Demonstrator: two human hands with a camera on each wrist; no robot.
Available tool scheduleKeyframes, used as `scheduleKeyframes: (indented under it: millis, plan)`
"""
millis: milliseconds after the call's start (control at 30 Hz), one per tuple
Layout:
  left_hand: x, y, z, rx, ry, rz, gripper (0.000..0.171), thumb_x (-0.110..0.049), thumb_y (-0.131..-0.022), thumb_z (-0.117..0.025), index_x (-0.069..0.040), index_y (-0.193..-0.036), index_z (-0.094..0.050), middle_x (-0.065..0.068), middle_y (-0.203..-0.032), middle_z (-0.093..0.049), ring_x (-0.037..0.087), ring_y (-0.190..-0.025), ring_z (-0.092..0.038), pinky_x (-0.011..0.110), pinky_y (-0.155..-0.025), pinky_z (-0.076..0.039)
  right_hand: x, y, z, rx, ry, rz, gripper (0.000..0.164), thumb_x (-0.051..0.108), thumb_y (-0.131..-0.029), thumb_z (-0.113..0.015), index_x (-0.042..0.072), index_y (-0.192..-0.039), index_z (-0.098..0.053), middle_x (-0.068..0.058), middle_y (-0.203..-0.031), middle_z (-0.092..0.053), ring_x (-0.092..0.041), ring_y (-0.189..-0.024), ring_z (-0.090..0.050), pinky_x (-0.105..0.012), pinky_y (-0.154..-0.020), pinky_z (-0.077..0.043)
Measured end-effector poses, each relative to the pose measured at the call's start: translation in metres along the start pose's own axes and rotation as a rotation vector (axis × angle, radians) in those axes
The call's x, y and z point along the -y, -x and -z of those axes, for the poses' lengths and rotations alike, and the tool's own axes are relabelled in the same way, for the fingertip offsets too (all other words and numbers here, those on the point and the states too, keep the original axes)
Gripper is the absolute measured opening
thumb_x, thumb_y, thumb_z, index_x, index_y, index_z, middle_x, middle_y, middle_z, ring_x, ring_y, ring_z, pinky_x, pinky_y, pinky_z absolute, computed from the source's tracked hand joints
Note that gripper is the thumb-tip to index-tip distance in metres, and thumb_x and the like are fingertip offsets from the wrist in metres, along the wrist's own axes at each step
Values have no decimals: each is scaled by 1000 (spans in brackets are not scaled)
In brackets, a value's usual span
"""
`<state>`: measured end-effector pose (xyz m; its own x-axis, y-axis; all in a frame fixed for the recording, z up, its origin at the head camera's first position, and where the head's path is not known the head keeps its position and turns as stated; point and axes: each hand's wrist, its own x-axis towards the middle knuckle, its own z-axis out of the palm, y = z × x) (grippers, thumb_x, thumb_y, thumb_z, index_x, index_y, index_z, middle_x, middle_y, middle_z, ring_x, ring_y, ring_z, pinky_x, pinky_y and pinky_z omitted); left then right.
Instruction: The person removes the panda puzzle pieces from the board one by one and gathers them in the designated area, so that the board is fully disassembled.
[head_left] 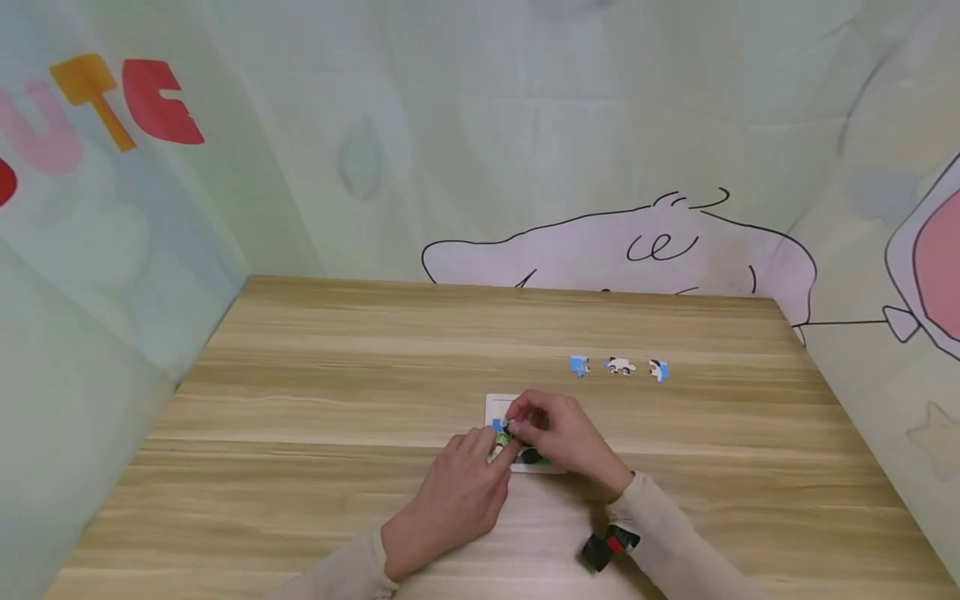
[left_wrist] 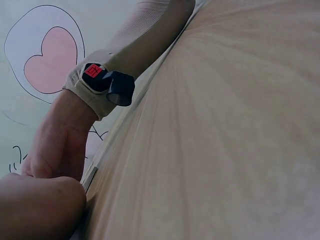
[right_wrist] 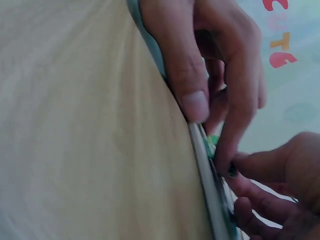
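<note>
A small jigsaw puzzle board (head_left: 540,469) with a white border and a green, blue and black picture lies on the table, partly covered by both hands. My left hand (head_left: 461,483) holds its near left part. In the right wrist view, the left thumb (right_wrist: 195,102) sits against the board's edge while the index finger reaches over the picture. Above the board my right hand (head_left: 562,429) pinches a small dark puzzle piece (right_wrist: 232,171) between thumb and index finger, close to the left index fingertip. The fingers hide most of that piece.
Farther back on the wood-grain table (head_left: 337,367) lie a blue puzzle piece (head_left: 579,365), a mostly white one (head_left: 620,367) and a blue, white and black one (head_left: 660,370). A black wrist device (head_left: 597,552) hangs at the right cuff. Printed cloth walls stand behind and beside the table.
</note>
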<state>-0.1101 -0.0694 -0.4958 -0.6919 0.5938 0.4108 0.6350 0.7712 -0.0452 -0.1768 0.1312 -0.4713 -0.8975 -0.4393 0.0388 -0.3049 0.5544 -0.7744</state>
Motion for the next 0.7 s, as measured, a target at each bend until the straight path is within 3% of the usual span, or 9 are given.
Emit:
scheduleKeyframes:
  millis: [133, 333, 400, 600, 700]
  plan:
    - [0, 0, 1, -7, -11, -6, 46, -30, -94, -75, -19, -138, -69, -1, -101, -57, 14, -89, -56, 32, -80, -56, -1, 1, -4, -64, -43, -2, 3, 12, -97, -77, 9, -97, -78, 2, -83, -75, -5, -73, -60, -22, -68, -51]
    - [0, 0, 1, -1, -21, -8, 40, -31, -95, -74, -18, -133, -72, 0, -101, -57, 14, -90, -56, 32, -81, -56, -1, 3, -2, -126, -103, -99, 4, 15, -96, -79, 11, -96, -80, 1, -85, -76, -10, -74, -61, -22, -64, -48]
    - [0, 0, 0, 0, -20, -7, 40, -31, -96, -74, -18, -133, -72, 0, -101, -57, 14, -89, -56, 32, -80, -56, 0, 3, -1, -123, -100, -111, 5, 15, -97, -79, 11, -99, -80, 1, -86, -75, -11, -75, -61, -22, -63, -48]
    - [0, 1, 0, -8, -22, -9, 40, -30, -94, -76, -19, -133, -71, 1, -104, -60, 16, -90, -57, 31, -78, -55, 2, 2, -4, -60, -32, -38, 7, 16, -98, -78, 12, -101, -82, 1, -86, -77, -6, -75, -63, -21, -69, -51]
    - [0, 1, 0, -10, -17, -14, 40, -31, -94, -76, -18, -132, -72, 2, -104, -60, 16, -90, -58, 32, -78, -55, 2, 1, -5, -87, -37, -56, 6, 16, -98, -78, 13, -98, -82, 0, -87, -79, -6, -77, -64, -22, -69, -51]
